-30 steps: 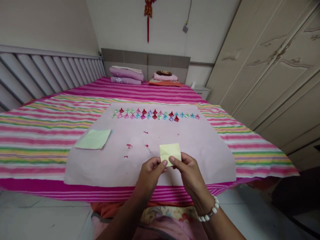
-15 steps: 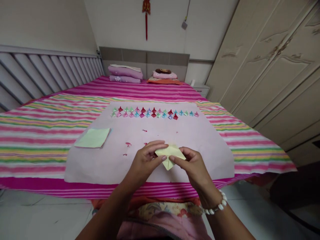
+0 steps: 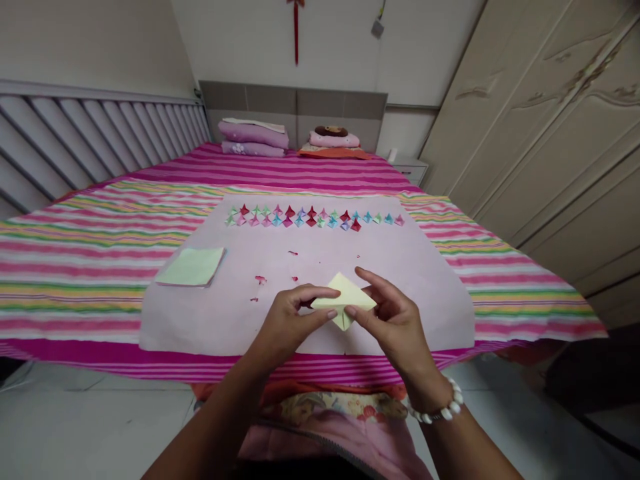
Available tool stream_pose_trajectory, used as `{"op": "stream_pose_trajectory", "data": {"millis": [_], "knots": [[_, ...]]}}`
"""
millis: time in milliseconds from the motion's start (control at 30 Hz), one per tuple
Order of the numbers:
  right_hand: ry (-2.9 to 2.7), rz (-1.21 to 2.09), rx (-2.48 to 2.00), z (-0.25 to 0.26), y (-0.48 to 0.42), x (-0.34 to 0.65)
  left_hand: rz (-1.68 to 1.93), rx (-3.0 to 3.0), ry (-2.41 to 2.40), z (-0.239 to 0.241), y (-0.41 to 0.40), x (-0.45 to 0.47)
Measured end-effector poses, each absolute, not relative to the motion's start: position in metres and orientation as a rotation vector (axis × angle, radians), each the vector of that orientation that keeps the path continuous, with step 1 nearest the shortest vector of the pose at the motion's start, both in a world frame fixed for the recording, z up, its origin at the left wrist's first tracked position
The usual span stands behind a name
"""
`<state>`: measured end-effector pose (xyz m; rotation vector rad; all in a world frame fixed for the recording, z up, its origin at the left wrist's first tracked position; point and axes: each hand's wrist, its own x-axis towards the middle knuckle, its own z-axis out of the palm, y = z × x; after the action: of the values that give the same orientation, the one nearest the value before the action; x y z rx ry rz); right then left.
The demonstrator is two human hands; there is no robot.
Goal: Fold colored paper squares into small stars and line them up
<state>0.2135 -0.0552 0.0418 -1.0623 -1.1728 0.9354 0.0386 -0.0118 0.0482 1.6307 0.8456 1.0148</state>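
A pale yellow piece of folded origami paper [image 3: 345, 291], diamond-shaped with a crease across its lower part, is held up above the white sheet [image 3: 200, 327]. My left hand [image 3: 295, 317] pinches its left side, thumb in front and index finger along the top. On the right, my right hand [image 3: 395, 320] grips the paper with the thumb on its front near the lower crease. The right index finger is lifted off the paper; the other right fingers are partly hidden behind it.
Two rows of small colourful folded paper pieces [image 3: 311, 217] lie along the sheet's far edge. A stack of square paper [image 3: 193, 267] sits at the left. Red marks [image 3: 261, 280] dot the sheet. Beyond are folded bedding [image 3: 254, 137], a headboard [image 3: 345, 107] and a wardrobe [image 3: 525, 133].
The paper's upper point now stands up more visibly between my hands. My right index finger has lifted away from it. The view has tilted slightly down.
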Motion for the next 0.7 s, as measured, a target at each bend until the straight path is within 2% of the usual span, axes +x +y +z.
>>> {"op": "stream_pose_trajectory", "data": {"millis": [367,567,700], "knots": [[-1.562,0.564,-1.148,0.052,-0.053,0.215,1.126,1.772,0.951,0.048,-0.014,0.043],[-1.62,0.542,-1.156,0.044,-0.048,0.218,1.188,1.829,0.993,0.04,-0.007,0.043],[-1.604,0.56,-1.166,0.042,-0.043,0.218,1.101,1.737,0.937,0.04,-0.004,0.043]]}}
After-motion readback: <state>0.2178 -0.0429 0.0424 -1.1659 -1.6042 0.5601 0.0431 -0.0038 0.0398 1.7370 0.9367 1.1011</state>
